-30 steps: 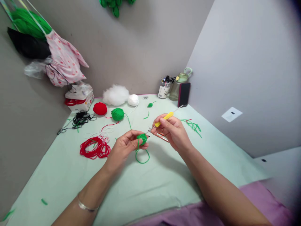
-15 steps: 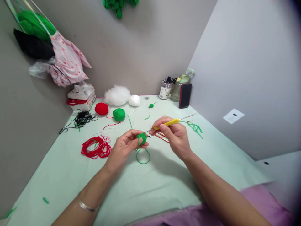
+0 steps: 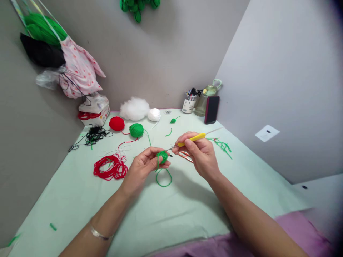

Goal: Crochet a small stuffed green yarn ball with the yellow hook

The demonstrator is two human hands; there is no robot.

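Observation:
My left hand (image 3: pixel 146 163) pinches a small green crochet piece (image 3: pixel 162 157) between thumb and fingers, above the table. A crochet hook (image 3: pixel 191 139) with a yellow handle is held in my right hand (image 3: pixel 201 155), closed round the handle. The hook's metal tip reaches to the top edge of the green piece. A loop of green yarn (image 3: pixel 164 186) hangs below my left hand. Behind it, a strand runs back to a green yarn ball (image 3: pixel 136 130). Partly hidden by my right hand, an orange slim tool (image 3: pixel 185 156) lies on the table.
On the pale green tabletop (image 3: pixel 160 221) lie a red yarn coil (image 3: pixel 110 167), a black yarn tangle (image 3: pixel 95 135), a red ball (image 3: pixel 117 124), a white ball (image 3: pixel 154 114) and fluffy stuffing (image 3: pixel 134 108). A pen cup (image 3: pixel 189 102), bottle (image 3: pixel 201 105) and phone (image 3: pixel 212 110) stand at the back right.
The hook tip has drawn back very slightly from the green piece with my right hand. The whole view has shifted a little; my left hand keeps its hold.

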